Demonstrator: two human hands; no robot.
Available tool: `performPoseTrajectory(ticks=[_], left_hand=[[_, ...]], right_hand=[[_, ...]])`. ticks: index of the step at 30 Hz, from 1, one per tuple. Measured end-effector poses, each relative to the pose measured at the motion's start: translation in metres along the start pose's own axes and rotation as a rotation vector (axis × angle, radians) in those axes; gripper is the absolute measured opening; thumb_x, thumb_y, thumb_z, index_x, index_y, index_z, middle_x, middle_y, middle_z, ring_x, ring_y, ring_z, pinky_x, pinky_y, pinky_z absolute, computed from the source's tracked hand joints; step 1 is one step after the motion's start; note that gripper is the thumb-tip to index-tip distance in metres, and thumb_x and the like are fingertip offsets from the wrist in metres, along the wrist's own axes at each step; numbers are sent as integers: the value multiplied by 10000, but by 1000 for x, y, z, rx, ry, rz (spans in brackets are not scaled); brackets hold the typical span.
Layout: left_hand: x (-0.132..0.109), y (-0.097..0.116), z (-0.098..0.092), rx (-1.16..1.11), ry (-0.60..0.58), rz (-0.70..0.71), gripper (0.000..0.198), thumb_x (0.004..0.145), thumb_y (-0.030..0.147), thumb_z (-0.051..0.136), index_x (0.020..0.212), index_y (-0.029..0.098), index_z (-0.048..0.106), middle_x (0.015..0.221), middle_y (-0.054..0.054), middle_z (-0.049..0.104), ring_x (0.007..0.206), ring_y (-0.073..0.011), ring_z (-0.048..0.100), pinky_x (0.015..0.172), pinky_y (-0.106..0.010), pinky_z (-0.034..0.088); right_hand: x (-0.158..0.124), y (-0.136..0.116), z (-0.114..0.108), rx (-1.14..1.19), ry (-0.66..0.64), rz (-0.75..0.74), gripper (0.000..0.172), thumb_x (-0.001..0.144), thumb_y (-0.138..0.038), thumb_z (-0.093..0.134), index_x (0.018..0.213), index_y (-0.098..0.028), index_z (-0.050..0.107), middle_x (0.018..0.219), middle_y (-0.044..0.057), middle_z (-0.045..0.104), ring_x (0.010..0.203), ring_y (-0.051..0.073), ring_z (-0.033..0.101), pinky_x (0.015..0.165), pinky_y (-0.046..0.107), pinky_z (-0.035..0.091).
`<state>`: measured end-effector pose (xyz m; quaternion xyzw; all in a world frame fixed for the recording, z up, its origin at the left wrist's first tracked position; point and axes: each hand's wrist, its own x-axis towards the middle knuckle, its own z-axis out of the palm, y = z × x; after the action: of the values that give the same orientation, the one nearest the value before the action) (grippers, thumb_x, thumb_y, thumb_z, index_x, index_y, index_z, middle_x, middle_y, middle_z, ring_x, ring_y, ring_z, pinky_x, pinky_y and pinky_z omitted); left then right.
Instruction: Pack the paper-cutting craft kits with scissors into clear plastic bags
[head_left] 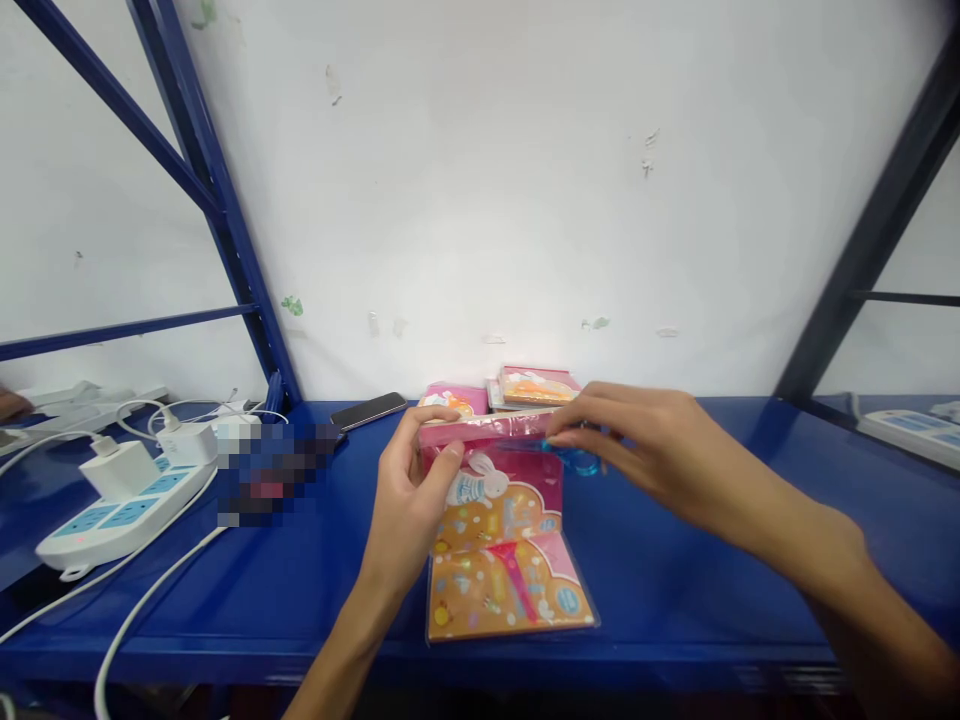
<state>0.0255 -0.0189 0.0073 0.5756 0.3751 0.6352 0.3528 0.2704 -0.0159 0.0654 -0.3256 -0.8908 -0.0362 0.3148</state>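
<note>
My left hand [411, 478] grips a pink-edged flat pack [484, 430] in shiny clear film, its thumb on the near side. The pack is tilted so its long edge faces me. At the pack's right end, my right hand [649, 435] has its fingers closed on a blue see-through object [579, 460], partly hidden and blurred, whose kind I cannot make out. Below lies an orange and pink printed packet [480, 595] with a rabbit picture and clear wrapping, near the table's front edge. Whether it joins the held pack is unclear.
Similar pink and orange packs [540, 385] are stacked by the wall. A black phone [369, 410] lies left of them. On the left stand a power strip [124, 515] with plugged-in chargers and white cables [161, 590]. Blue rack posts [217, 200] rise from the blue table [675, 590].
</note>
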Motion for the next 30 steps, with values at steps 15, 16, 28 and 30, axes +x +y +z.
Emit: performPoseTrajectory(ticks=[15,16,28,30], left_hand=[[-2,2,1,-49,-45,25,231,899,310,679,1109,235,620,1009,-18,668,885,-182,626,770,-272,482],[-2,2,1,-55,-53,24,232,908,313,672,1121,238,617,1023,-21,673,890,-183,630,776,-275,485],[-2,-1,-3,-216,-79,-38,221,882,328,657,1081,244,612,895,4,664,741,-157,612,648,-244,461],[-1,-1,-2,-224,-85,-36,246,850,286,663,1086,248,606,879,11,657,724,-154,608,631,-241,460]], right_hand=[[59,-14,-2,-64,-185,-293,225,1061,-234,489,1054,-232,715,940,47,707,894,199,594,724,312,434],[63,-15,-1,-43,-200,-277,196,1056,-251,513,1094,-238,705,941,43,704,895,198,594,724,309,433],[57,6,0,115,-155,-68,365,974,-492,622,1253,-258,655,1203,64,722,1046,248,675,863,378,510],[49,18,0,227,-221,41,423,944,-516,653,1288,-272,644,1223,64,724,1039,249,688,843,370,539]])
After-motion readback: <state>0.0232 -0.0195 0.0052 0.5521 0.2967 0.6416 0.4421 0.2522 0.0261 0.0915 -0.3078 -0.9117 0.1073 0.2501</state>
